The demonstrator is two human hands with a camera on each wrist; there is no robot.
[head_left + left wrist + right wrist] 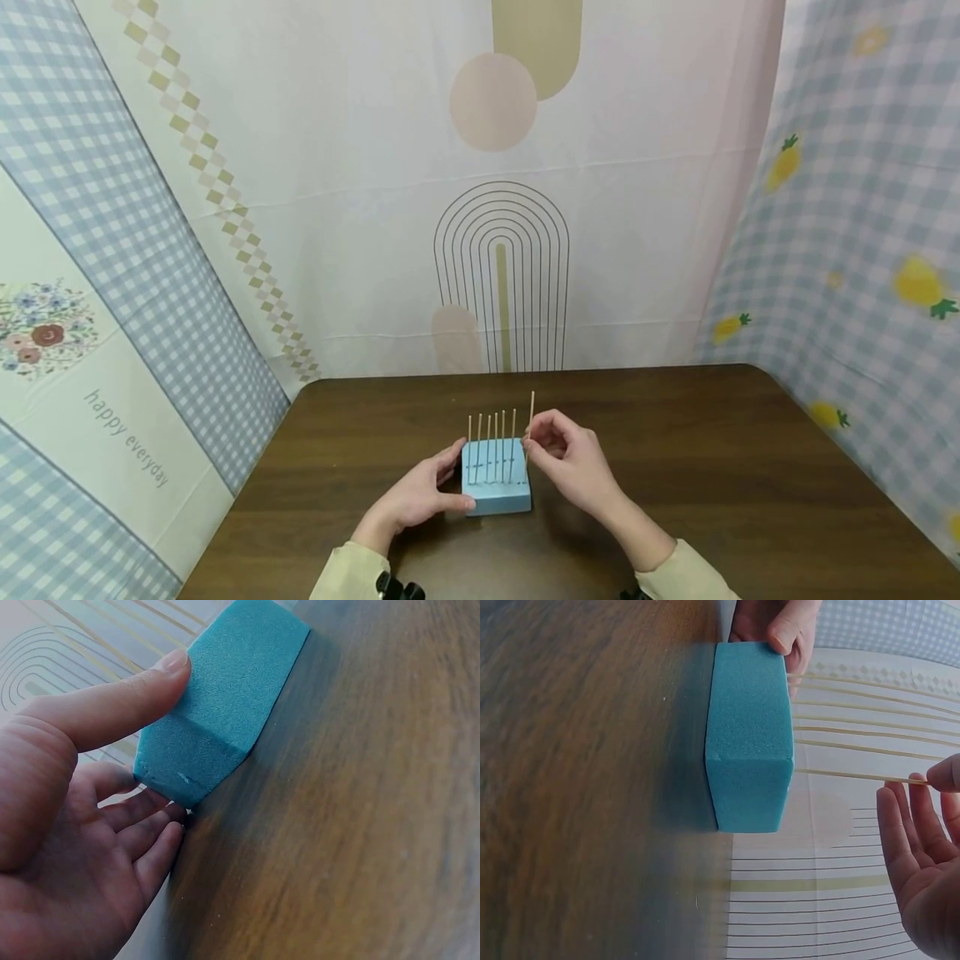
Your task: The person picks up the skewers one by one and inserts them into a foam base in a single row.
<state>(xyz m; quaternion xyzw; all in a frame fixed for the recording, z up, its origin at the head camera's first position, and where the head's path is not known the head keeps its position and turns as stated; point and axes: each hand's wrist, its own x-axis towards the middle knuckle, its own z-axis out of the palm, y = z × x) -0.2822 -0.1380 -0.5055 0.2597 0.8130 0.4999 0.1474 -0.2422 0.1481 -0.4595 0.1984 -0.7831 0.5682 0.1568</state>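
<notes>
A blue foam block [498, 502] lies on the table with several thin wooden sticks [496, 446] standing upright in its top. My left hand [422, 493] holds the block at its left side. In the left wrist view the thumb [142, 697] presses the front face while the other fingers reach around the side. Between thumb and fingertips, my right hand [573, 460] pinches another wooden stick [532, 410] near the block's right edge. The right wrist view shows this stick's [840, 775] lower end meeting the block's top; how deep it sits is hidden.
The dark brown wooden table [360, 425] extends around the block. A pale printed cloth [360, 250] hangs behind its back edge. Checked cloths hang at the left [150, 167] and right [825, 250].
</notes>
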